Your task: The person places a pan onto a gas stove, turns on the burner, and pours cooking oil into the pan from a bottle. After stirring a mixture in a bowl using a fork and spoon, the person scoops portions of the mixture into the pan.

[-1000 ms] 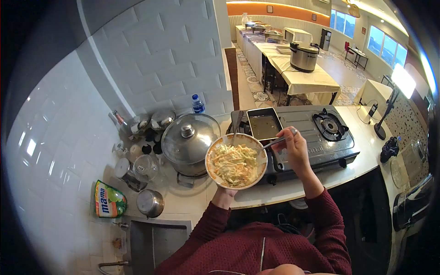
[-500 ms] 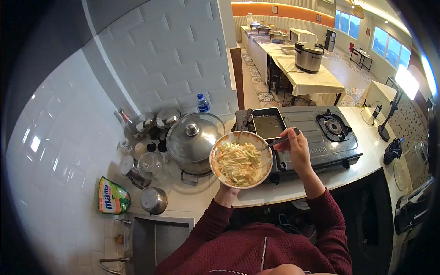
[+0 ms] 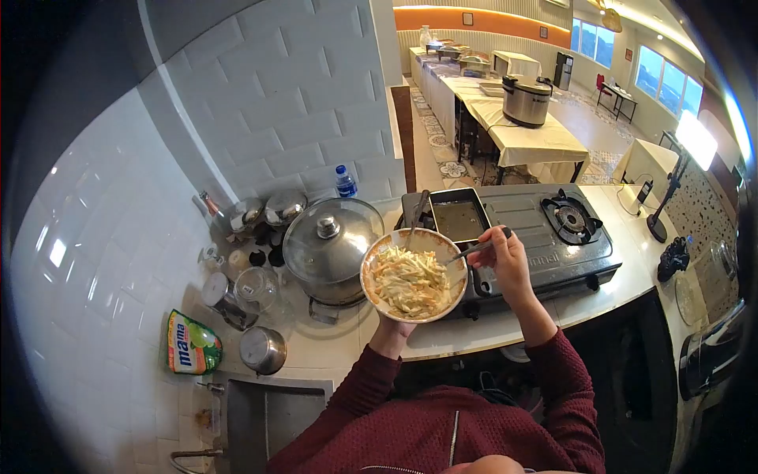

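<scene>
A white bowl with an orange patterned rim [image 3: 455, 278] is in front of me above the counter edge, tilted toward my view. My left hand [image 3: 391, 336] supports it from below, its fingers mostly hidden under the bowl. Shredded pale and orange vegetables in a creamy coating [image 3: 409, 278] fill the middle. My right hand [image 3: 507, 262] is closed around the dark handle of a spoon [image 3: 476, 249], whose head dips into the bowl's right side, partly hidden. A second utensil [image 3: 418, 212] leans out over the far rim, its lower end among the shreds.
Behind the bowl stands a two-burner gas stove [image 3: 545, 253] with a rectangular pan [image 3: 458, 217] on its left side. A large lidded pot [image 3: 328, 251] is at the left, with a small metal pot [image 3: 263, 350], a detergent pouch [image 3: 192, 344] and a sink [image 3: 300, 411] nearer me.
My right hand has shifted slightly with the spoon, and the shreds lie a little differently. The bowl stays in my left hand; the whole view has moved slightly.
</scene>
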`<state>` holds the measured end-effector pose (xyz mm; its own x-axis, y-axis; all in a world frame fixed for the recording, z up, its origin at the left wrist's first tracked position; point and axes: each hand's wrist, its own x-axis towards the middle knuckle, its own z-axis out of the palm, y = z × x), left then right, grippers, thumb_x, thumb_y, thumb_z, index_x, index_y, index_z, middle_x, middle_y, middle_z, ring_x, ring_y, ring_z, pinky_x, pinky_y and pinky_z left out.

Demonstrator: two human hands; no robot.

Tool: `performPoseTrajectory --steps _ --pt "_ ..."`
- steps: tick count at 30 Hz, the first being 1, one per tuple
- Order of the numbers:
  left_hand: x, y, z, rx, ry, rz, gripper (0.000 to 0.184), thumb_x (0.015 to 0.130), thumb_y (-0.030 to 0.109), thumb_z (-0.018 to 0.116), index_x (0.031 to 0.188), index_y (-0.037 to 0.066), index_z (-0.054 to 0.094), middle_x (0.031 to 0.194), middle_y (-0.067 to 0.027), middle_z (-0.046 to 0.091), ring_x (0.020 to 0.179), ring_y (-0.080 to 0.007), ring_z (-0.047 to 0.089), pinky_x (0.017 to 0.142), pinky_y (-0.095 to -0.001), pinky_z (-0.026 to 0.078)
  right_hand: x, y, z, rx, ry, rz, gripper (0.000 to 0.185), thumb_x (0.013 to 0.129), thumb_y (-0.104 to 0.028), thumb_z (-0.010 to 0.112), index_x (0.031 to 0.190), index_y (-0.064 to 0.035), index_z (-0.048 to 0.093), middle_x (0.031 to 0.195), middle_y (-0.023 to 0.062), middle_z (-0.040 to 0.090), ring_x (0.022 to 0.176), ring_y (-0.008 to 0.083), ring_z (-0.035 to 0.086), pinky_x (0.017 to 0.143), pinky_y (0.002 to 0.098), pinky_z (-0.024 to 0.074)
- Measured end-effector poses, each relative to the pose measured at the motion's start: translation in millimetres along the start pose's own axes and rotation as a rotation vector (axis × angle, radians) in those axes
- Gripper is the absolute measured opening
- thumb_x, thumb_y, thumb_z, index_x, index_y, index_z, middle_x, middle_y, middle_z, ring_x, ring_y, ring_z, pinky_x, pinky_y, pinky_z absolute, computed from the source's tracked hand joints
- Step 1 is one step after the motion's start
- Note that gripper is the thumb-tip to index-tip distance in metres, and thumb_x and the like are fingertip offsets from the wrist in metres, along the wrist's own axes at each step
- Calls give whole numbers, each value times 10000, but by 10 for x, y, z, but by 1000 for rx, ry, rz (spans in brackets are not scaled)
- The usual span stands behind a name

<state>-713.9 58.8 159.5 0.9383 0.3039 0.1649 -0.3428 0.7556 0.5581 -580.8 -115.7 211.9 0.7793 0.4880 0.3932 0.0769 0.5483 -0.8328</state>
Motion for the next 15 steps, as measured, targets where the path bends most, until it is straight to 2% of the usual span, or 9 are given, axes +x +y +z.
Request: performPoseTrajectory --steps 6,9,15 --pt "21 -6 -45 9 62 12 633 889 587 362 1327 130 398 1335 -124 450 1207 -322 463 977 -535 414 70 95 25 37 15 47 329 994 -323 374 926 -26 496 722 107 634 651 168 656 588 247 527" --pt "57 -6 -81 86 70 53 642 902 588 297 1346 130 376 1347 -117 438 1208 -329 458 981 -532 403 102 136 1 139 29 92 314 993 -311 379 928 -28 498 719 108 632 647 171 653 595 250 530" --pt "89 -3 -263 35 -126 78 668 895 611 294 1373 145 333 1383 -105 389 1251 -319 408 1016 -524 365 115 201 -39 266 80 162 271 984 -289 400 919 -53 516 720 108 636 638 160 639 604 252 526"
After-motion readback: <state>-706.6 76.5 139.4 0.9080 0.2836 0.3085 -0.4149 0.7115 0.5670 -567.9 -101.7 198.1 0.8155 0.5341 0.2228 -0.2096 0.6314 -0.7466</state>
